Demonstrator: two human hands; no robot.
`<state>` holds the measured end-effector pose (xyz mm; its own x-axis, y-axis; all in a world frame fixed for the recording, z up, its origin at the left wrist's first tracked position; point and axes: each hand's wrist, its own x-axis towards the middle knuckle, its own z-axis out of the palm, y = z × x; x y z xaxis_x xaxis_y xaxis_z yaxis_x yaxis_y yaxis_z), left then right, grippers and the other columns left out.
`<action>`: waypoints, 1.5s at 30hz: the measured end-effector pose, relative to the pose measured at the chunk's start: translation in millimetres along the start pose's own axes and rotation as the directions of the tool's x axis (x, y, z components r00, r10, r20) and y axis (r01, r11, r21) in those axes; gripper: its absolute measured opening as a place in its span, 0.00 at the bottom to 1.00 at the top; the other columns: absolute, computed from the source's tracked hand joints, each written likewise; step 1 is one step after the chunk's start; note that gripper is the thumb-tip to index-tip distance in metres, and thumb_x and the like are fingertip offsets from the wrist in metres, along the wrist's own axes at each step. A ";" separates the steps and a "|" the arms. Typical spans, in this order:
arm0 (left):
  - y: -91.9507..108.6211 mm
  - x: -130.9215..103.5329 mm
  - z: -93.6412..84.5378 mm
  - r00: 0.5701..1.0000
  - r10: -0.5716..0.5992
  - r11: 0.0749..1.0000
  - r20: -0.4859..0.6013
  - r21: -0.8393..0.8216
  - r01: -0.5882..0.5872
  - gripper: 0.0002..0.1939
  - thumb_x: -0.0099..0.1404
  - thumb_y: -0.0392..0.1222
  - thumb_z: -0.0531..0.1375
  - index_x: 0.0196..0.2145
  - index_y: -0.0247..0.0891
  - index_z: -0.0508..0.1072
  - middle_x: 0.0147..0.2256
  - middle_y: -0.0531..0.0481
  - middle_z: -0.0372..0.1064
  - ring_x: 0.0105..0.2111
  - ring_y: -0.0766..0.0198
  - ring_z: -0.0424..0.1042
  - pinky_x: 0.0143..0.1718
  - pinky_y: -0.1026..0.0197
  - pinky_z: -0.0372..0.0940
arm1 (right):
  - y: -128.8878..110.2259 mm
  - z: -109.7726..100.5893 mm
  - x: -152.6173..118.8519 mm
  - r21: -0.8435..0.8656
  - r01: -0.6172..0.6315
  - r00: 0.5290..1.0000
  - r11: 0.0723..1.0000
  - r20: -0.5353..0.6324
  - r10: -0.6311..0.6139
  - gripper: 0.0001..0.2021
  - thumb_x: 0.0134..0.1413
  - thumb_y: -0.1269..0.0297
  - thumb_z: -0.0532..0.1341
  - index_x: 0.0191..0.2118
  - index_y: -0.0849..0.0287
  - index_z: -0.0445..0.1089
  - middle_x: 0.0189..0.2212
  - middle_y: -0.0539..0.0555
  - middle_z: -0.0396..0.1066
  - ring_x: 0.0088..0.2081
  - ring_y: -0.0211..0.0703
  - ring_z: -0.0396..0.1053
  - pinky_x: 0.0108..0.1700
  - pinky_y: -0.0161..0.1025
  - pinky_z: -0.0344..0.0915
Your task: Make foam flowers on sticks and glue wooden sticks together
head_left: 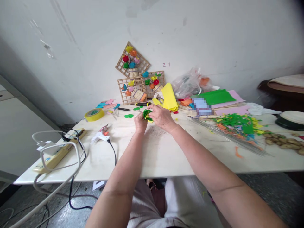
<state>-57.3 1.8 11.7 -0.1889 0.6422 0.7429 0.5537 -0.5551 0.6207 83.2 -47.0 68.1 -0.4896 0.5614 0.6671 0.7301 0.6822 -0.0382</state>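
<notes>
Between my two hands is a small green felt flower [147,114] with some yellow in it, held above the middle of the table. My left hand [140,123] is closed around its left side. From the right, the fingers of my right hand [160,116] pinch its petals. Green felt petals [129,116] lie on the table to the left of my hands. Just beyond them are a pair of black and yellow pliers [142,104] and a dark pen-like tool [123,109]. Folded yellow felt [169,97] lies behind my right hand.
On the left are a white glue gun [101,136], a yellow tape roll [94,114] and a power strip [60,150] with trailing cables. Stick lattices with felt flowers [133,60] lean on the wall. Green felt scraps [242,123], thin wires [228,136] and walnut-like shells [282,141] lie right.
</notes>
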 end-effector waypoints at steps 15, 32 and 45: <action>1.0 -2.2 2.5 0.995 0.092 0.992 0.037 0.083 -0.094 0.09 0.46 0.26 0.54 0.15 0.38 0.63 0.16 0.55 0.58 0.20 0.68 0.59 0.25 0.66 0.54 | 0.2 0.8 1.7 -0.106 0.009 0.998 0.994 0.060 -0.003 0.15 0.58 0.71 0.50 0.36 0.58 0.75 0.54 0.54 0.64 0.49 0.49 0.59 0.40 0.41 0.61; 0.5 -2.0 2.9 0.986 0.165 0.978 0.003 0.125 -0.165 0.09 0.45 0.28 0.52 0.15 0.38 0.57 0.16 0.56 0.56 0.19 0.70 0.57 0.23 0.66 0.51 | -2.6 7.6 0.6 -0.077 -0.043 0.995 0.996 -0.092 0.036 0.14 0.55 0.72 0.50 0.31 0.60 0.74 0.53 0.54 0.65 0.47 0.50 0.60 0.39 0.42 0.63; -5.3 -2.1 5.4 0.974 0.228 0.957 -0.005 0.183 -0.223 0.10 0.47 0.27 0.54 0.15 0.38 0.58 0.16 0.56 0.56 0.19 0.70 0.57 0.23 0.66 0.51 | 4.7 12.5 1.4 0.008 -0.097 0.993 0.995 -0.072 0.097 0.12 0.52 0.73 0.52 0.31 0.59 0.73 0.52 0.54 0.66 0.47 0.46 0.64 0.38 0.39 0.65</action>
<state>-55.4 6.3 5.5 -0.0623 0.4962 0.8660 0.7209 -0.5777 0.3828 79.9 -37.1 59.6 -0.3807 0.5899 0.7121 0.7704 0.6283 -0.1086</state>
